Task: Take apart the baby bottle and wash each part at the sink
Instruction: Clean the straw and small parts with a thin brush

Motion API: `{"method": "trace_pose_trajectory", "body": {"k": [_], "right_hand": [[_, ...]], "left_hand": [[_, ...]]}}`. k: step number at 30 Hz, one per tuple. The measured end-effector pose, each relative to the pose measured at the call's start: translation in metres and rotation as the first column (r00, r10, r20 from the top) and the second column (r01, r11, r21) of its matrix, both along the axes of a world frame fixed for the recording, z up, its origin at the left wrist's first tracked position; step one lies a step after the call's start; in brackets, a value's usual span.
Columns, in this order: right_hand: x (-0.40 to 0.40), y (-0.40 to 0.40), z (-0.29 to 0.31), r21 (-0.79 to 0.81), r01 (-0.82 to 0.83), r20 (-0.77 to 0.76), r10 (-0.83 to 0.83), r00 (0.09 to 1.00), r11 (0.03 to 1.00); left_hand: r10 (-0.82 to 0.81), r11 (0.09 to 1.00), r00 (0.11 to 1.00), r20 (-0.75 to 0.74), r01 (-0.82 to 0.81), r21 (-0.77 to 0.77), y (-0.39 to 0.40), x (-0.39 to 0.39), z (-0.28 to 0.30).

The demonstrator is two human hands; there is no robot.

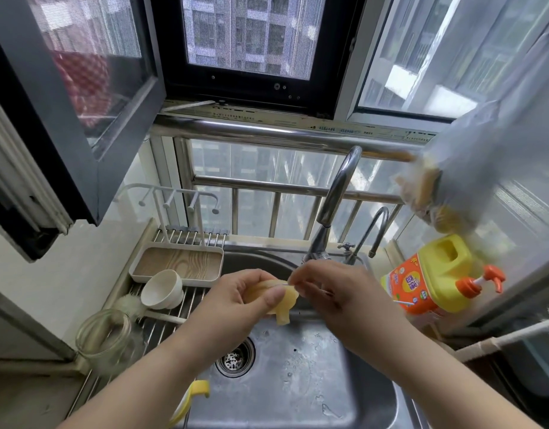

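- Right now both hands meet over the sink (298,382), just in front of the tap (338,193), with a soft yellowish teat (279,300) between them.
- Left hand (236,301): its grip is curled round the teat's wide end, thumb pressed over the front, so the piece is held rather than resting on anything.
- Right hand (332,289): its fingertips are pinched together at the teat's upper right edge; they seem to hold a thin pale thing there, too small and blurred to name.
- Key relation: the teat lies to the left of the right hand's pinch and touching it, so the right hand is the working one and the left the holder.
- Long axis: the teat looks to run from upper left, inside the left grip, down to the lower right, with its narrow tip hanging toward the drain (235,357). Folding of the soft material makes this a judgement only.
- No water shows from the tap, so I take the step to be picking at or parting the teat, with washing not yet begun.
- Other parts: a clear bottle (104,335) lies on the rack (162,329) at left with a white cap (162,289) behind it; soap (428,277) stands at right.
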State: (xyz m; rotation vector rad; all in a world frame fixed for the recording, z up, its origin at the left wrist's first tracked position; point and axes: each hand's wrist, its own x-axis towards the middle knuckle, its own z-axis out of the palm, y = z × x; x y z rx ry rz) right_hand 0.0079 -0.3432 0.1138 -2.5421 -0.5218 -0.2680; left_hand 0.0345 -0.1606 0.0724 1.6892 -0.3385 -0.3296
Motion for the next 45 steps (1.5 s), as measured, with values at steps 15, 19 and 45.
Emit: {"method": "trace_pose_trajectory", "body": {"k": [15,19,45], "right_hand": [[0.003,-0.008,0.000,-0.113,0.075,0.046,-0.070,0.997,0.991],[0.003,0.005,0.001,-0.121,0.029,0.102,-0.017,0.995,0.992],[0.002,-0.003,0.014,-0.138,0.020,-0.088,-0.032,0.996,0.990]], "left_hand": [[0.009,0.992,1.000,-0.022,-0.011,-0.122,0.006,0.001,-0.005],[-0.040,0.993,0.999,0.014,0.041,-0.107,0.003,0.000,-0.005],[-0.039,0.997,0.998,-0.055,0.035,-0.075,-0.006,0.002,0.002]]}}
